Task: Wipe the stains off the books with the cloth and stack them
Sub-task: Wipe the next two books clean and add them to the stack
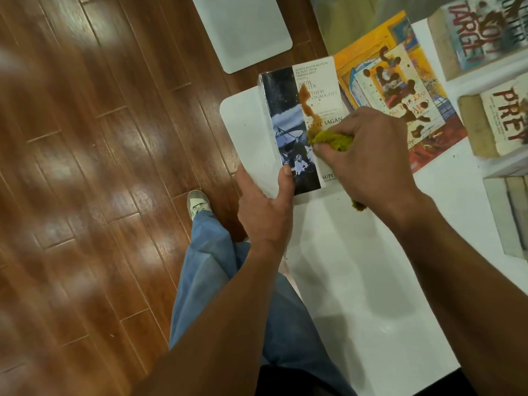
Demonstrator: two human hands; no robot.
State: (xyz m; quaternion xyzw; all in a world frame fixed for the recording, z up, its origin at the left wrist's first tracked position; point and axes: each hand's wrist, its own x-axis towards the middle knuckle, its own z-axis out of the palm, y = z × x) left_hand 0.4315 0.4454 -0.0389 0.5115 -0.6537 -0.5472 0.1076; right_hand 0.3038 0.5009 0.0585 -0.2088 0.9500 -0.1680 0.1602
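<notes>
Books lie on our white surface [371,281], and we hold one of them up at its left edge. Our left hand [264,207] grips the paperback [303,124] by its near left corner, thumb curled over the cover and fingers hidden under it. The cover has a dark picture strip on the left and white with print on the right. A brown stain [310,105] runs down the white part.

Our right hand [368,155] is bunched tight around the yellow-green cloth [334,140]. It presses the cloth on the cover at the low end of the stain. A bit of cloth sticks out under the wrist.

Just behind the paperback lies a big yellow picture book [368,50], flat on the surface, with lots of dark brown blobs on it. To the right we see a book that says PREY [505,121] and, farther back, one that says TARGET [474,32]. More books [511,212] stand at the right edge, near us.

Below us are blue trousers [217,270], a pale shoe [198,202] and the brown wood floor [85,167]. A white seat [243,27] stands on the floor farther off.
</notes>
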